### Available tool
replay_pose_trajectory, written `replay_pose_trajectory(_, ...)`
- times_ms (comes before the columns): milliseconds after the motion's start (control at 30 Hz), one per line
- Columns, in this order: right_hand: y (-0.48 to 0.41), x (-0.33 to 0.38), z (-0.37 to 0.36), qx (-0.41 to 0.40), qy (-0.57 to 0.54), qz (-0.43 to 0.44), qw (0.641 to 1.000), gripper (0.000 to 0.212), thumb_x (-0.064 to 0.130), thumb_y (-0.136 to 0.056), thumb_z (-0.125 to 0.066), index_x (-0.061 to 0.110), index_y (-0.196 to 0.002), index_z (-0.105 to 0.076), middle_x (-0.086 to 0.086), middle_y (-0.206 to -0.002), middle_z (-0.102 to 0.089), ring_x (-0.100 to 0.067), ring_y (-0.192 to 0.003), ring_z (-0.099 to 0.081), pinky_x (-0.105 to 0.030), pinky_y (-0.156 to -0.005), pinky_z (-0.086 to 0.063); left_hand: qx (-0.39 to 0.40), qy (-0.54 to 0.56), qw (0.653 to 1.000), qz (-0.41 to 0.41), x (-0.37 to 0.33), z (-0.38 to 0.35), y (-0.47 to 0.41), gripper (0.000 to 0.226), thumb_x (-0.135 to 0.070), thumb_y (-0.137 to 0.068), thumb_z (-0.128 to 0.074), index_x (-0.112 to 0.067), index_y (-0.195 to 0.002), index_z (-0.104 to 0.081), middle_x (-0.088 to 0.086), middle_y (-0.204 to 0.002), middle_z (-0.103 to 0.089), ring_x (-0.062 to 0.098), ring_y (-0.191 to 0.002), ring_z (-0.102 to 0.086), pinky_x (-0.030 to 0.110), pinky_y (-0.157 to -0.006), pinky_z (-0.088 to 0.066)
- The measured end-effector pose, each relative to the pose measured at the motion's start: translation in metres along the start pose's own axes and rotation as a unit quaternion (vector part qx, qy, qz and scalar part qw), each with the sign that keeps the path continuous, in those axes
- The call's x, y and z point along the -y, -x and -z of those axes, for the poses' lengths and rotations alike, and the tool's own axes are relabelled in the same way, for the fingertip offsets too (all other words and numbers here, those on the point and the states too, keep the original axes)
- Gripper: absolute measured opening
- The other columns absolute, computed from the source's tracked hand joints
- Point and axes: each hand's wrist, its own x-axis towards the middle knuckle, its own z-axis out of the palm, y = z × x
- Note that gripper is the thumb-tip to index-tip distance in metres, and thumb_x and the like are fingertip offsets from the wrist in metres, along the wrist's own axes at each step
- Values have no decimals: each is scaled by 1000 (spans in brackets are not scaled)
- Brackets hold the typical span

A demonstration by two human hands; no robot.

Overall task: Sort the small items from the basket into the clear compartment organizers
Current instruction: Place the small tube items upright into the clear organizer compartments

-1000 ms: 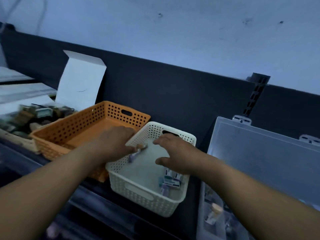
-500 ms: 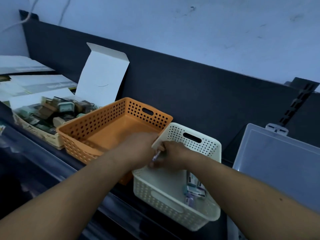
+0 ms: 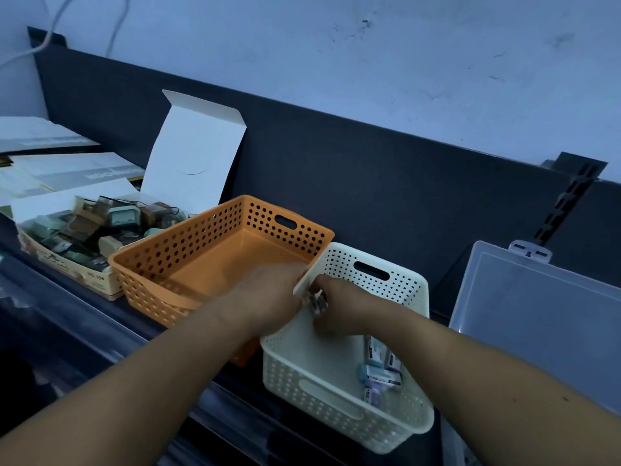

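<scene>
A white perforated basket (image 3: 396, 284) sits at centre right with several small packets (image 3: 381, 371) lying in its near right corner. My left hand (image 3: 268, 297) and my right hand (image 3: 339, 307) meet over the basket's left rim and together hold a small dark item (image 3: 317, 302) between their fingertips. The item is blurred and mostly hidden by the fingers. An orange perforated basket (image 3: 188, 250) stands to the left, its floor bare. The raised lid of a clear organizer (image 3: 537, 317) shows at the right edge.
An open white cardboard box (image 3: 84, 230) full of small packaged parts stands at the far left, its flap upright against the dark back panel (image 3: 369, 183). Papers (image 3: 50, 156) lie behind it. A slotted black bracket (image 3: 568, 203) rises at the right.
The view has swung left and down. My right hand came across from the middle of the basket to its left rim, joining my left hand on the small item.
</scene>
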Motion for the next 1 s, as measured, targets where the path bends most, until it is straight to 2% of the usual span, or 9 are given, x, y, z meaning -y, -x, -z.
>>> replay_pose_trajectory(233, 10, -7, 3, 17, -37, -7, 999, 49, 4, -85, -57, 25, -130, -52, -1, -131, -54, -19, -111, -55, -28, -87, -49, -3, -6, 1000, 5, -1, -1, 1, 45, -27, -92, -57, -34, -135, -45, -7, -123, -60, 10, -98, -55, 28, -83, -46)
replay_pose_trajectory(333, 26, -11, 14, 45, -167, -18, 985, 52, -1, -85, -56, 21, -133, -50, 2, -122, -53, -14, -94, -56, -23, -71, -49, -73, -182, 980, -44, -3, -2, -1, 56, -34, -88, -61, -33, -139, -39, -7, -139, -47, 16, -128, -40, 38, -109, -28)
replay_pose_trajectory(400, 40, -14, 26, 39, -259, -15, 965, 55, -3, -84, -59, 21, -132, -48, 0, -118, -55, -12, -84, -55, -20, -62, -47, -105, -212, 968, -77, -12, -2, 0, 60, -38, -89, -59, -31, -143, -33, -7, -145, -39, 16, -135, -30, 37, -113, -18)
replay_pose_trajectory(500, 65, -17, 43, 22, -339, 5, 941, 56, -7, -83, -60, 18, -132, -46, -4, -109, -58, -11, -74, -53, -15, -53, -43, -58, 48, 997, -32, -39, 0, 5, 48, -34, -92, -59, -29, -137, -43, -3, -128, -56, 12, -112, -53, 30, -93, -44)
replay_pose_trajectory(600, 92, -27, 50, -8, -390, 22, 921, 55, -11, -81, -62, 14, -129, -48, -15, -113, -60, -18, -82, -57, -26, -64, -48, 6, 274, 961, 31, -65, -1, 6, 20, -19, -90, -63, -20, -110, -60, 5, -96, -68, 13, -81, -64, 33, -79, -54)
replay_pose_trajectory(700, 121, -43, 57, -67, -417, 11, 906, 43, -12, -79, -66, 8, -116, -55, -14, -103, -64, -23, -82, -62, -30, -69, -53, 18, 419, 905, 76, -82, -3, 4, 8, -7, -86, -66, -8, -90, -60, 12, -86, -68, 18, -73, -65, 32, -70, -55)
replay_pose_trajectory(767, 142, -58, 63, -95, -452, 16, 887, 29, -15, -79, -66, 3, -100, -58, -13, -84, -61, -17, -66, -62, -23, -57, -50, 32, 489, 866, 102, -93, -9, 0, 12, -2, -84, -67, -5, -84, -56, 15, -85, -67, 22, -73, -67, 30, -65, -55)
replay_pose_trajectory(867, 173, -82, 70, -140, -505, -16, 852, 30, -19, -82, -58, 4, -101, -55, -18, -87, -65, -16, -58, -64, -22, -47, -45, 69, 563, 816, 109, -113, -20, -5, 17, 11, -85, -56, -3, -76, -52, 16, -80, -59, 22, -70, -64, 31, -63, -59)
replay_pose_trajectory(1000, 209, -111, 75, -175, -452, -34, 874, 20, -12, -85, -61, 6, -92, -57, -8, -69, -65, -13, -56, -62, -22, -50, -43, 144, 572, 804, 73, -144, -34, -6, 35, 16, -87, -41, -4, -110, -58, 15, -93, -56, 17, -71, -61, 32, -70, -60)
